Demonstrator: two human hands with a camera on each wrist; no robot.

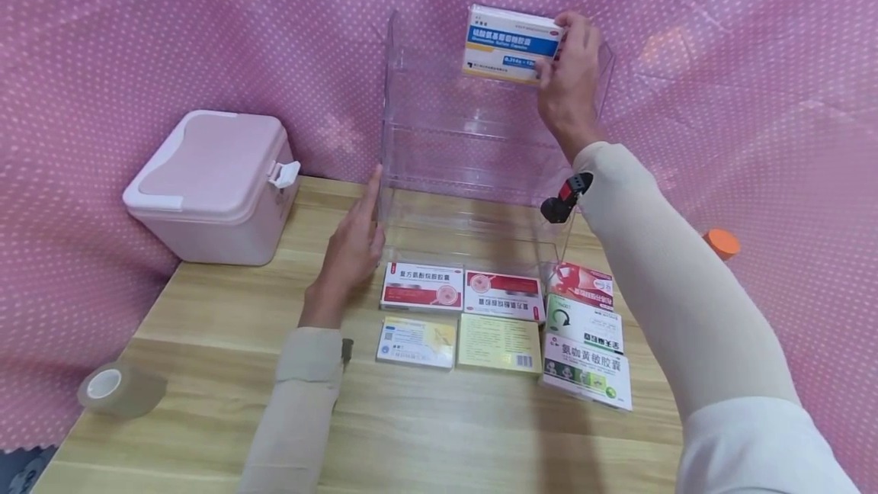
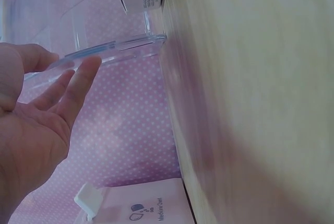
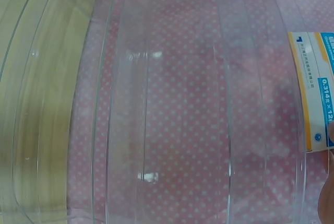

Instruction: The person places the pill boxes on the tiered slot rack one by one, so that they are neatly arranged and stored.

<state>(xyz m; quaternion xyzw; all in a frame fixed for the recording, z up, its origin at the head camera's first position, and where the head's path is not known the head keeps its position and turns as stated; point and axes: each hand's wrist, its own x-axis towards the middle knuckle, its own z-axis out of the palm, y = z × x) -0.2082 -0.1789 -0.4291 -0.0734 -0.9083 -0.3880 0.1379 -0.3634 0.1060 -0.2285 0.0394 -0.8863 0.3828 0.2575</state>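
Note:
In the head view my right hand (image 1: 573, 78) grips a white medicine box (image 1: 511, 44) with a blue band and yellow stripes by its right end. The box stands upright at the top tier of a clear stepped rack (image 1: 473, 132), and the right wrist view shows its end (image 3: 311, 91) at the far right. My left hand (image 1: 351, 242) rests against the rack's left side panel with its fingers extended. In the left wrist view the thumb and fingertips (image 2: 91, 63) lie along the panel's edge (image 2: 115, 46).
In front of the rack lie two red-and-white boxes (image 1: 421, 286), two yellowish boxes (image 1: 499, 343) and a column of boxes (image 1: 586, 372). A pink medicine chest (image 1: 213, 181) stands left, a tape roll (image 1: 120, 391) front left, and an orange cap (image 1: 722, 244) shows at right.

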